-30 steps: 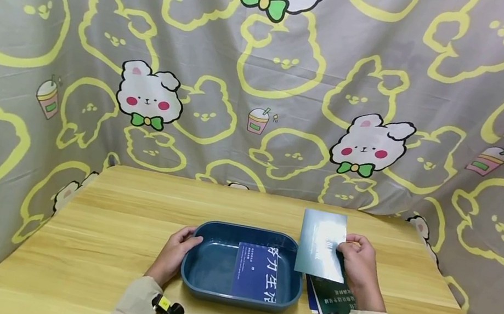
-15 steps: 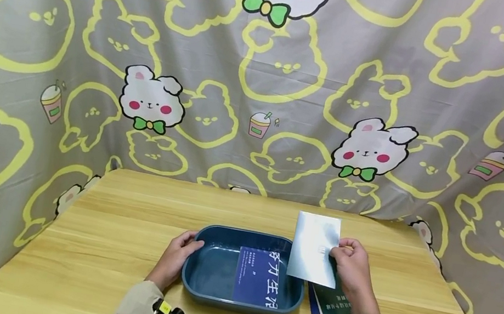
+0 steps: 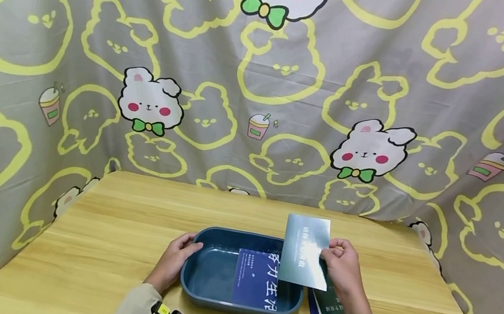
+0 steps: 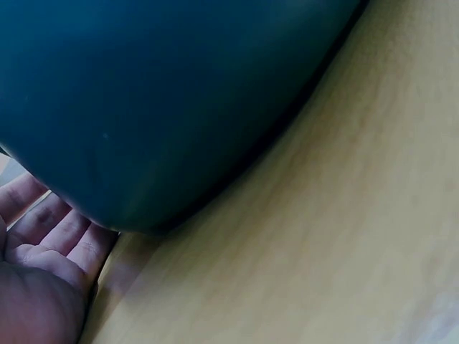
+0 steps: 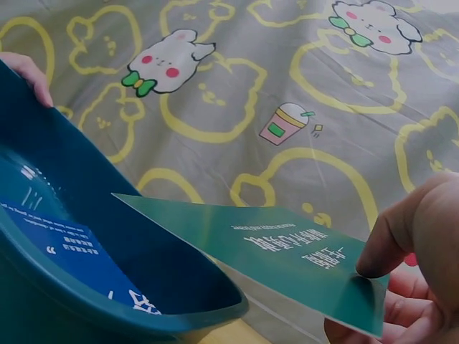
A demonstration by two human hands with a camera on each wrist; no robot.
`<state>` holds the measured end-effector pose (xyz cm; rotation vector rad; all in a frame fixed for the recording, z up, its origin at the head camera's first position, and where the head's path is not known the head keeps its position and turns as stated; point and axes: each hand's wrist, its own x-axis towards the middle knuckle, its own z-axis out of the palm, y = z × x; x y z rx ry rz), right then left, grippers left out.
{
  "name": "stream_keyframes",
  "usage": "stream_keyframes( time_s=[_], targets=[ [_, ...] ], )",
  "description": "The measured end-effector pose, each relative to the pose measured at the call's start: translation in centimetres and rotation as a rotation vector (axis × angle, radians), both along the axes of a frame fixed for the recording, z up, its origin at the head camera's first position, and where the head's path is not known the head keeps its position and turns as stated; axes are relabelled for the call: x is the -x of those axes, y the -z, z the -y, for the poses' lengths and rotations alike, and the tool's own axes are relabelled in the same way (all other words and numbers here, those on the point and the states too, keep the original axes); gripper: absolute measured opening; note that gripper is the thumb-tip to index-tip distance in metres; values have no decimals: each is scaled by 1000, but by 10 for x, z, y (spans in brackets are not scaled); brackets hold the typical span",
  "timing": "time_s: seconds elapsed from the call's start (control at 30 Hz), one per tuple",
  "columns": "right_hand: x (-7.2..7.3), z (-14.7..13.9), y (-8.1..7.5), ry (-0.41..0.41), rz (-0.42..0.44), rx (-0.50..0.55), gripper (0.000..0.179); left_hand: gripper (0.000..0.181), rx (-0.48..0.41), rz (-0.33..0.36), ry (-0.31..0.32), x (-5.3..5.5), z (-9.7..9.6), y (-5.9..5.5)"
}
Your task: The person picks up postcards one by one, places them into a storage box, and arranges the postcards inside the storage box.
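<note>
A dark teal plastic basin stands on the table. My left hand grips its left end, thumb over the rim and fingers along the outer wall, as the left wrist view shows of the fingers. Inside the basin, toward its right side, lies a blue card with white lettering. My right hand pinches a green card with white lettering by its right edge, thumb on top. That card overlaps the basin's right rim in the head view. In the right wrist view it is tilted beside the rim.
More cards, a dark green one on top of blue ones, lie right of the basin, partly under my right wrist. The wooden table ends at a patterned cloth hung behind and at both sides.
My right hand has moved left with the green card, which now overlaps the basin's right rim. The left hand stays on the basin's left end.
</note>
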<state>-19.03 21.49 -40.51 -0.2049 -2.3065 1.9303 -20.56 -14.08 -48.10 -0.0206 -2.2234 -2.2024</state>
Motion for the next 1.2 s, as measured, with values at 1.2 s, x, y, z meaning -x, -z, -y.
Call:
stream_keyframes(
  time_s=[1.2],
  targets=[
    [-2,35,6,-116,-21,-31,27,37,-9,6,6,-1,1,-3]
  ],
)
